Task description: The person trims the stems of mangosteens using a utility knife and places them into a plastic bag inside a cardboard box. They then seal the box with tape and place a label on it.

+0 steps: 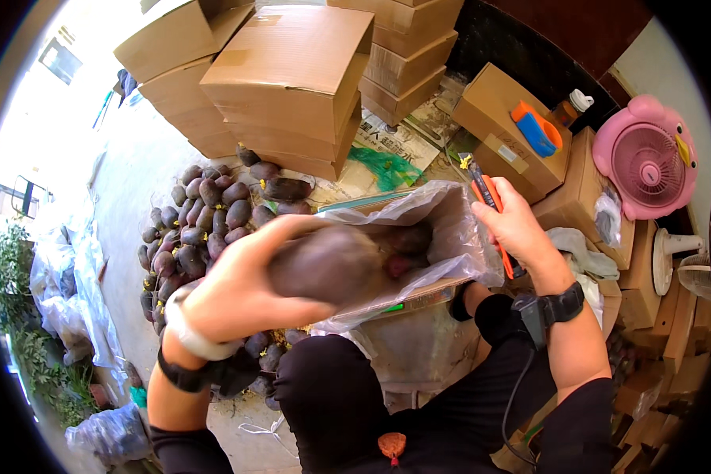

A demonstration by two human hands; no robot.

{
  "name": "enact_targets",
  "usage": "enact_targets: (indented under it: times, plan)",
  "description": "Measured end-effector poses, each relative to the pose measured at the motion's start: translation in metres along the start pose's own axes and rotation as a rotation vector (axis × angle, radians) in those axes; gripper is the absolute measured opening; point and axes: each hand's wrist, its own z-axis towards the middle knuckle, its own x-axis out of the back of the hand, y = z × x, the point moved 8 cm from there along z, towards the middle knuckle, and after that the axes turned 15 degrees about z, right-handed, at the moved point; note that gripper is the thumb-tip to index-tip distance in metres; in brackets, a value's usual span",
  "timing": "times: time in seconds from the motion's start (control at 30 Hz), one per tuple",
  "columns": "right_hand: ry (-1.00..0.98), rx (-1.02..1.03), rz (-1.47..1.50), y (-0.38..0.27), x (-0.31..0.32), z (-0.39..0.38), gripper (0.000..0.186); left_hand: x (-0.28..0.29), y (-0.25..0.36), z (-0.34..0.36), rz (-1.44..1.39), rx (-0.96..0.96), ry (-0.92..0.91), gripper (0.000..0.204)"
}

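Note:
My left hand (pixel 245 288) is wrapped round a large, dark purple root vegetable (pixel 324 266), blurred by motion, at the left end of a box lined with clear plastic (pixel 460 229). A dark root vegetable (pixel 412 239) and a redder one (pixel 399 265) lie inside that box. Above its right end, my right hand (pixel 513 221) closes on a slim orange-and-black hand tool (pixel 482 189); its exact kind is unclear. A small yellow sprout (pixel 465 161) shows at the tool's tip. Beyond my left hand spreads a heap of similar root vegetables (pixel 205 209), some with yellow sprouts.
Cardboard cartons (pixel 292 71) are stacked at the back. To the right stand a carton (pixel 490 110) bearing a blue-and-orange holder (pixel 539 130), a pink fan (pixel 648 162) and a white fan (pixel 671 253). Green netting (pixel 383 167) lies behind the box; plastic sheeting (pixel 71 276) lies far left.

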Motion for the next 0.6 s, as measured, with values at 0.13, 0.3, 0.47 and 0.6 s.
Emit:
enact_targets:
  times: [0.13, 0.3, 0.47, 0.6]
  plan:
    - [0.045, 0.089, -0.203, 0.021, 0.006, 0.006, 0.05, -0.076, 0.017, 0.07, 0.583, -0.126, -0.27, 0.06]
    - [0.02, 0.027, -0.222, 0.031, -0.004, 0.005, 0.056, -0.181, -0.03, 0.11, 1.186, -0.192, -0.65, 0.046]
    - [0.026, 0.036, -0.268, 0.028, -0.006, 0.003, 0.05, -0.261, -0.112, 0.118, 1.32, 0.008, -1.061, 0.038]
    - [0.054, 0.069, -0.27, 0.035, -0.009, 0.005, 0.052, -0.283, -0.135, 0.128, 1.269, 0.009, -1.069, 0.041]
